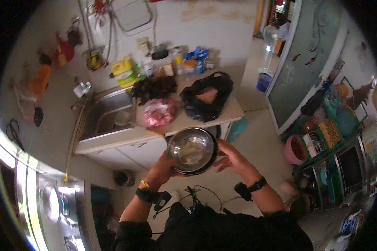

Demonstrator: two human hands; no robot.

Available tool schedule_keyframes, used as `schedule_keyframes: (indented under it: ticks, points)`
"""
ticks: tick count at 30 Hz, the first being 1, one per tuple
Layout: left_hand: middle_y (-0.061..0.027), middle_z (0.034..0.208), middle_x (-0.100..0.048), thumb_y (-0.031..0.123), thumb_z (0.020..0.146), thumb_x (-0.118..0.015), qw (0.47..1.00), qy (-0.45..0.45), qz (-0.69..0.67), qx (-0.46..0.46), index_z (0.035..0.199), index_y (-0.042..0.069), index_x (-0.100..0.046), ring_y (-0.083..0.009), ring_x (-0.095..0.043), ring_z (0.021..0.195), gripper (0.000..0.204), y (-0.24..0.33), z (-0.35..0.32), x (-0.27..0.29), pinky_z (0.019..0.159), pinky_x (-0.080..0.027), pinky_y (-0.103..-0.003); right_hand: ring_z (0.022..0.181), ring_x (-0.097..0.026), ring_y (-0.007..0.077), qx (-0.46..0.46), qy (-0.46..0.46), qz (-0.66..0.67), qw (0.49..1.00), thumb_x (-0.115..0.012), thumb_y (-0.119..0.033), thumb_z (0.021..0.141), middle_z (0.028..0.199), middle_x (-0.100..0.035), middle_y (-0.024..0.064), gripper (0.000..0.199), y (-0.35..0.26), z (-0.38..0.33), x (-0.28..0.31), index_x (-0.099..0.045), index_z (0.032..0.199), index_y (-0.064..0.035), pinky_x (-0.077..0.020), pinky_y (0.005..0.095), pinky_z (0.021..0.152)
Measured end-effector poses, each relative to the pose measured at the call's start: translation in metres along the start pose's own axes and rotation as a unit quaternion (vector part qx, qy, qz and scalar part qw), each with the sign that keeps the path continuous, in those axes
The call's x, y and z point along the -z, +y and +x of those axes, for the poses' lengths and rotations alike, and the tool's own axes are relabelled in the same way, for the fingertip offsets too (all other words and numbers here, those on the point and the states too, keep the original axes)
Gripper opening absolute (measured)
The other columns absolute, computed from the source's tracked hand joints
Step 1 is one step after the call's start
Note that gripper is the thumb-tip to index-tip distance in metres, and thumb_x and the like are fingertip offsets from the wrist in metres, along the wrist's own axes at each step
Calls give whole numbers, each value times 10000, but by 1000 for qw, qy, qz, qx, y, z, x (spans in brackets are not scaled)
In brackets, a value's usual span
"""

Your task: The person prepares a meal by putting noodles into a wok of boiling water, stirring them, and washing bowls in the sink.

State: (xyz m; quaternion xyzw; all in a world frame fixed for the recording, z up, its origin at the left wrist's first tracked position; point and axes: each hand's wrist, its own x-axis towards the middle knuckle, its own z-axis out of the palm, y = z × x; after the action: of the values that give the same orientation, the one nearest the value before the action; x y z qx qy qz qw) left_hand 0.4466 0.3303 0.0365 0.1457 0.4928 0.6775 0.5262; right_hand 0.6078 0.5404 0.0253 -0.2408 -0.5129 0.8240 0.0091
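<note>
Kitchen surroundings are seen from above: beyond the hands a pale countertop [222, 112] runs along a white wall, and to the far left of the left hand a stainless steel sink [109, 113] is set into it. Just beyond the bowl, a pink plastic bag of meat [159, 113] and a crumpled black plastic bag [207, 98] are laid on the counter. A round, shiny stainless steel bowl [192, 150] is held above the floor between both hands. The left hand [165, 167] is cupped under its near-left rim, fingers hidden beneath. The right hand [232, 158] is pressed against its right side, fingers spread. Green shelves of crockery [326, 138] are seen far to the right.
</note>
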Motion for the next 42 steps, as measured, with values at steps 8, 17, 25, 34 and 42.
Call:
schedule_keyframes:
  ticks: [8,17,25,34,42]
  points:
    - [-125,1240,-482,-29,787,-539,971,-228,70,19,1355,69,-231,-246,-590,992,654,-29,169,-138,751,-565,-393,721,-635,253,102,282,2,954,-596,-248,807,1002,-545,112,493,-12,-105,201,-408,1207,-29,-520,345,575]
    - [-178,1303,-359,66,652,-758,786,-248,522,-221,865,21,-670,-313,-429,1161,235,-19,343,-227,928,-439,-362,698,-618,190,183,440,-29,879,-529,-269,877,873,-578,72,254,-104,-109,346,-536,999,-47,-506,312,581]
    - [-142,1254,-438,-43,771,-529,988,-128,16,80,1277,72,-403,-290,-557,1003,534,-12,481,-288,761,-542,-390,679,-601,163,185,424,-8,887,-491,-177,889,836,-574,53,180,-201,-59,473,-537,974,-25,-490,298,562]
    - [-161,1237,-424,36,766,-582,885,-3,453,-112,1176,38,-461,-296,-522,1052,427,5,589,-276,782,-545,-365,695,-616,181,195,309,-149,919,-522,-172,877,903,-598,63,148,-358,109,661,-556,977,-68,-512,312,547]
    - [-174,1251,-387,54,738,-662,956,235,-154,-86,1250,1,-420,-253,-473,1094,569,9,602,-324,879,-470,-374,584,-598,180,213,92,-207,950,-576,-261,848,836,-584,60,210,-489,299,748,-547,950,-80,-489,291,473]
